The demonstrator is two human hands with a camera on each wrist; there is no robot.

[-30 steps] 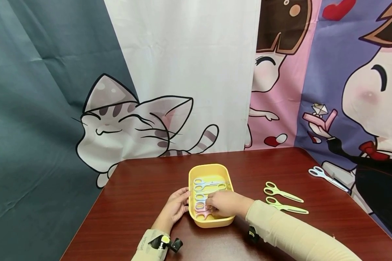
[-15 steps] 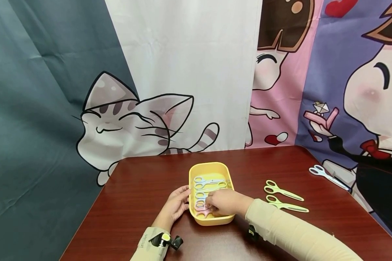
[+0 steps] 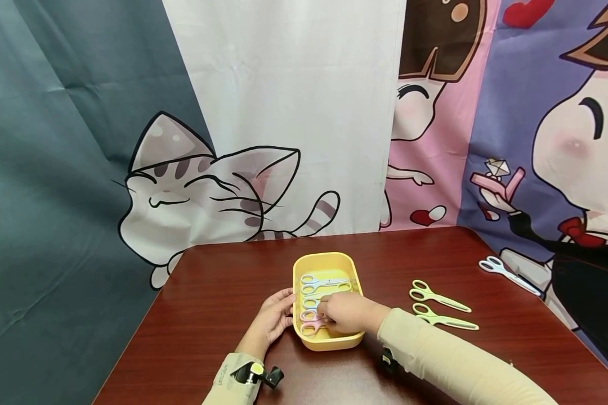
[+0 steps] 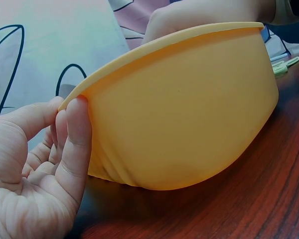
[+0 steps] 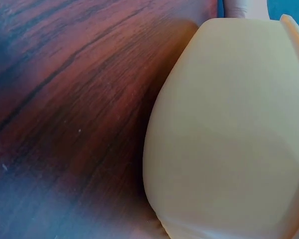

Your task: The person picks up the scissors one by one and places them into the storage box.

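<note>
- Backdrop (image 3: 284,112), cartoon print: behind tray; cat left of it, figures right.
- Table (image 3: 223,292), dark red wood: under tray.
- Yellow tray (image 3: 331,344): on table, the landmark. Head view shows its inside and scissors; left wrist view gets mostly outer wall, plus the grip on the rim; right wrist view only outer wall and table, contents hidden.
- Right hand (image 3: 347,312): reaches into tray over its right side. Fingers curled down; tips hidden, can't tell if pinching or pressing.
- Left hand (image 3: 269,320): at tray's left side. Thumb and fingers pinch the rim, clear in left wrist view.
- White-blue scissors (image 3: 509,275): far right of tray, near table edge.
- Two green scissors (image 3: 453,323): right of tray, side by side, nearer it than the white-blue pair.
- Blue scissors (image 3: 329,281): inside tray, toward far end, beyond right fingers.
- Pale green scissors (image 3: 324,295): inside tray, just nearer, ring toward right wall.
- Blue handle (image 3: 311,308): inside tray, rest covered by right hand.
- Pink scissors (image 3: 318,323): inside tray, near end; handles just left of right fingers, blades under hand.
</note>
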